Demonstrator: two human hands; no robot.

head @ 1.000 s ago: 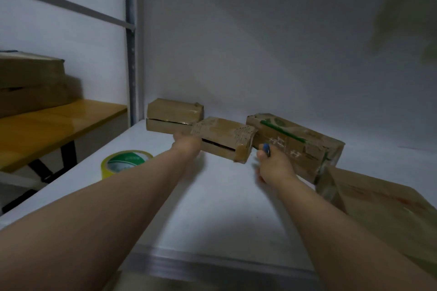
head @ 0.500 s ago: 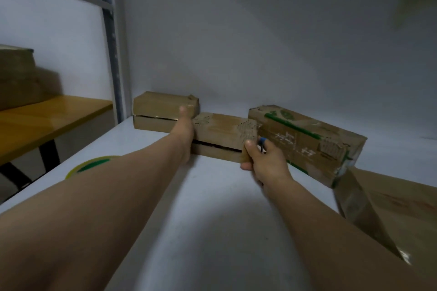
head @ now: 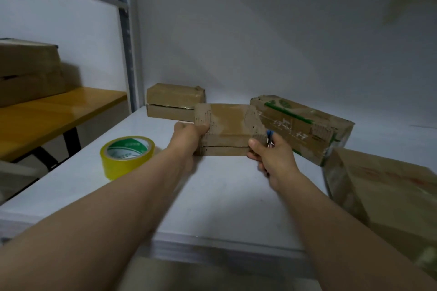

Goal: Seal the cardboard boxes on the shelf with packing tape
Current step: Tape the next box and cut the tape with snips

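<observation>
Shelf point(head: 212, 238), front lip nearest. At the right edge a big box point(head: 383, 198) lies closest to the camera, partly cut off, red print on it.

Tape point(head: 127, 156) is a yellow roll lying flat on the left, near the left forearm and apart from every box. Likely parked within reach while both hands are busy.

Left hand point(head: 189, 134) grasps the left end of the small box point(head: 227, 130), fingers curled round its corner. Right hand point(head: 272, 156) clamps the right end, thumb on the front face, with a blue-tipped tool point(head: 269, 136) tucked in the same fingers. I'd guess a cutter or pen, kept handy rather than set down. A grip at both ends looks like squaring or turning the box so its seam faces up for taping. Whether its lower edge rests on the shelf, can't tell.

Just behind to the right, a green-print box point(head: 305, 123), angled. Behind to the left, a back box point(head: 175, 101) against the wall – a gap shows along its front.

Far left, off the shelf: a bench point(head: 52, 116) bearing more cartons point(head: 26, 68).
</observation>
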